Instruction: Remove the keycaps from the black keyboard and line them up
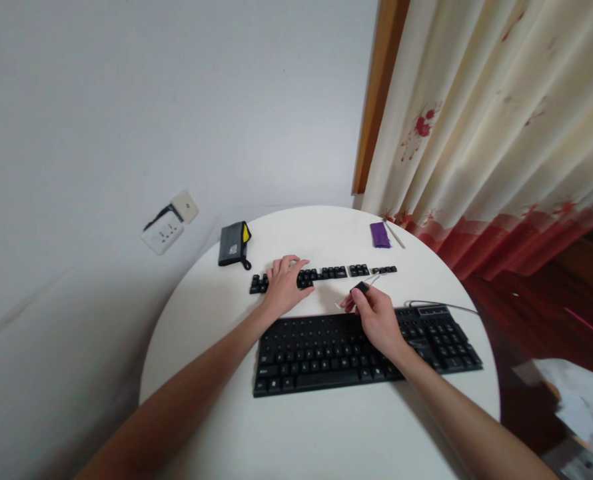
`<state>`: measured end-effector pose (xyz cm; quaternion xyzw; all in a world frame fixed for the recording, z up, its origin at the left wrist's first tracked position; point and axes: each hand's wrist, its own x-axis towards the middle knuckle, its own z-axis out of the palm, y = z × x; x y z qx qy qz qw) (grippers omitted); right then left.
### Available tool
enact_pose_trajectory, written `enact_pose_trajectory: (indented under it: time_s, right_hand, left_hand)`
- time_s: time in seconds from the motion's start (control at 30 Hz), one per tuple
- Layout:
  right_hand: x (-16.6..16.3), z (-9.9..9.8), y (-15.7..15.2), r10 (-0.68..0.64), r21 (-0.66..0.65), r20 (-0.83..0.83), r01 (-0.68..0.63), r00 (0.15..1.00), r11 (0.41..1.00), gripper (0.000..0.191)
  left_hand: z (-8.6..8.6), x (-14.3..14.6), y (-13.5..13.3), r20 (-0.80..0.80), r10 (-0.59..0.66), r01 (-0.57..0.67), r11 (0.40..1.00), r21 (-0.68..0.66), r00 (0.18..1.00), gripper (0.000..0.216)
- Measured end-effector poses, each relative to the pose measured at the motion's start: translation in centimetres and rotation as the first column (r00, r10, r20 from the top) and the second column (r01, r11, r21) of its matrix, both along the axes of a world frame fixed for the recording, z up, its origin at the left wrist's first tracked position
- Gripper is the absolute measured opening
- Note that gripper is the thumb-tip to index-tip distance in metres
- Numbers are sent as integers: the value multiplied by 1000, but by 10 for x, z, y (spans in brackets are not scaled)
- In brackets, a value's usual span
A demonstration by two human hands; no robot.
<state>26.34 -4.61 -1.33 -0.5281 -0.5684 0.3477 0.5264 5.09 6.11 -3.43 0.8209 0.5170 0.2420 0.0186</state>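
Note:
My left hand lies over the left part of a row of loose black keycaps, thumb and fingers apart. Whether its fingertips touch the keycaps I cannot tell. A keycap puller with a black handle and thin wire ends is gripped in my right hand, just above the back edge of a black keyboard. Toward the back left of the keyboard, several key positions show bare round stems; the front rows and number pad carry keycaps. My right hand hides part of the keyboard.
All this lies on a round white table. At its back left is a dark pouch with a yellow inside. A purple cloth and a thin stick lie at the back right. The keyboard's cable runs rightward.

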Motion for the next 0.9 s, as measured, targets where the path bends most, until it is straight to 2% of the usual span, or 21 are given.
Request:
enact_pose_trajectory:
  time_s: [0.9]
  right_hand:
    - [1, -4, 2, 55, -24, 19, -54, 998, 998, 37]
  left_hand:
    - [-1, -4, 0, -11, 41, -41, 999, -10, 999, 62]
